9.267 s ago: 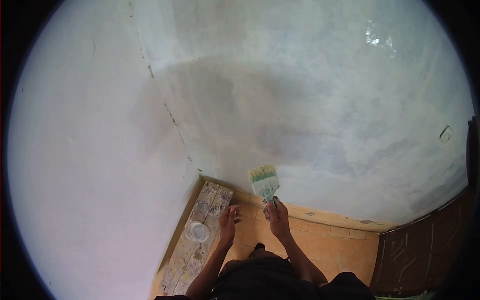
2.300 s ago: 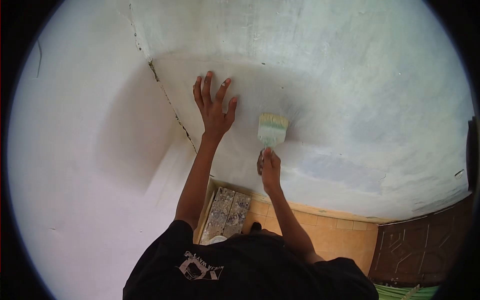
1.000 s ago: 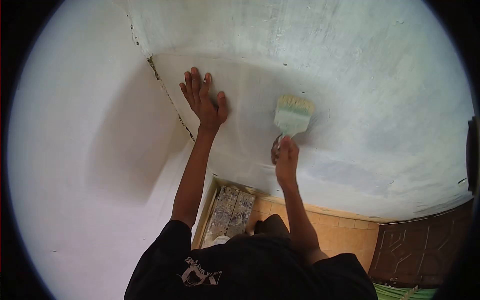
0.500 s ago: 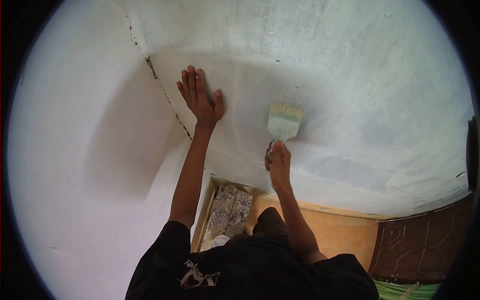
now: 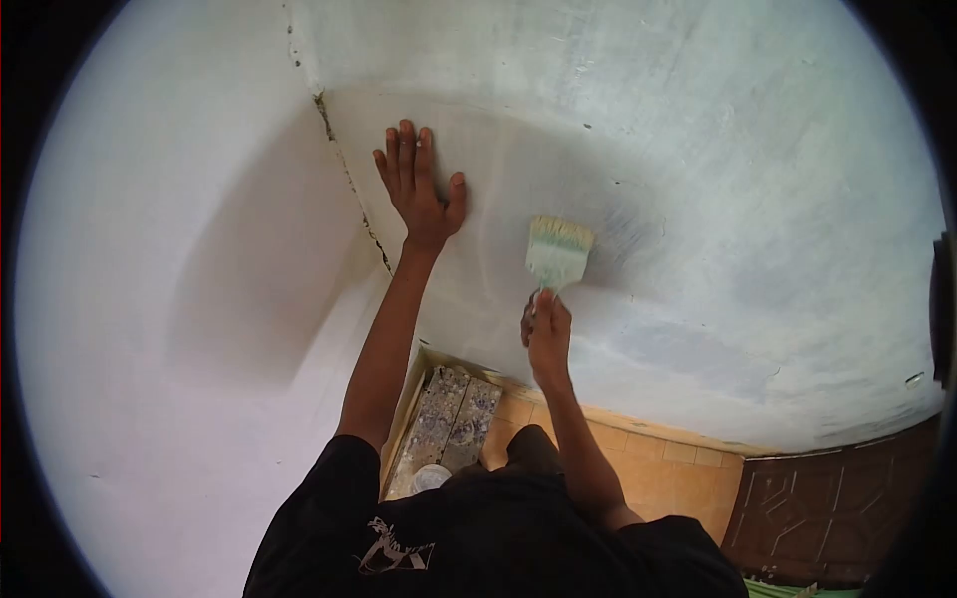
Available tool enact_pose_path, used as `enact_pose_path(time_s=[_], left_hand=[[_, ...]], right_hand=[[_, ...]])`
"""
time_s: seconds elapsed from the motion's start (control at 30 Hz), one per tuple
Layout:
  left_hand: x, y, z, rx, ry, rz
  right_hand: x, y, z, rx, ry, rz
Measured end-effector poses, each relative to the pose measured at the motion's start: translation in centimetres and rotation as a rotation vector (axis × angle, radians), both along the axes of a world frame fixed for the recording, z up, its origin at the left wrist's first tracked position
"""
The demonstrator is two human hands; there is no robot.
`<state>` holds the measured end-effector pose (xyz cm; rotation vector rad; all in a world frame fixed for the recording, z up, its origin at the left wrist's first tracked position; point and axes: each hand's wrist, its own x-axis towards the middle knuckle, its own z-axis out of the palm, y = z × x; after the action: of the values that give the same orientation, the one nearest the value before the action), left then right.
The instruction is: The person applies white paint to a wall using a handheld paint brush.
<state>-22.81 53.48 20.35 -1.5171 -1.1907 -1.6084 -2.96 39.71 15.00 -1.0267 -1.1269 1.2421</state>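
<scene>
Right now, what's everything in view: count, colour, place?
paintbrush: 1, pale green, yellowish bristles, centre
walls: 2, whitish, left and ahead
bench: 1, grey, spattered, in corner
container: 1, whitish, on bench
floor: 1, orange tile, below
panel: 1, brown, lower right
strip: 1, green, bottom right
fitting: 1, pale, far right
upright: 1, dark, right edge
shirt: 1, black, bottom
knee: 1, dark cloth, beside bench
left hand: 1, spread against wall
right hand: 1, around paintbrush handle
</scene>
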Motion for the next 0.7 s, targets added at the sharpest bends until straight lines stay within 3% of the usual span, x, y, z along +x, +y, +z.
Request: enact_pose_path(time_s=[0.17,0.27,0.37,0.47,0.7], left_hand=[[-0.4,0.8,-0.4,0.010,0.011,0.017],[-0.1,0.0,0.1,-0.004,-0.011,-0.012],[-0.2,-0.3,0.6,-0.011,-0.018,-0.029],[-0.1,-0.9,0.2,-0.035,-0.029,-0.050],[-0.2,-1.2,0.2,-0.043,-0.110,-0.088]], right_hand=[[-2.3,0.3,5.1,0.159,-0.037,0.043],[-3.2,3.1,7.4,0.127,0.047,0.043],[-3.4,3.7,3.2,0.170,0.022,0.036],[-4.0,1.4,-0.1,0.027,-0.007,0.041],[-6.9,3.8,6.5,0.206,0.014,0.057]])
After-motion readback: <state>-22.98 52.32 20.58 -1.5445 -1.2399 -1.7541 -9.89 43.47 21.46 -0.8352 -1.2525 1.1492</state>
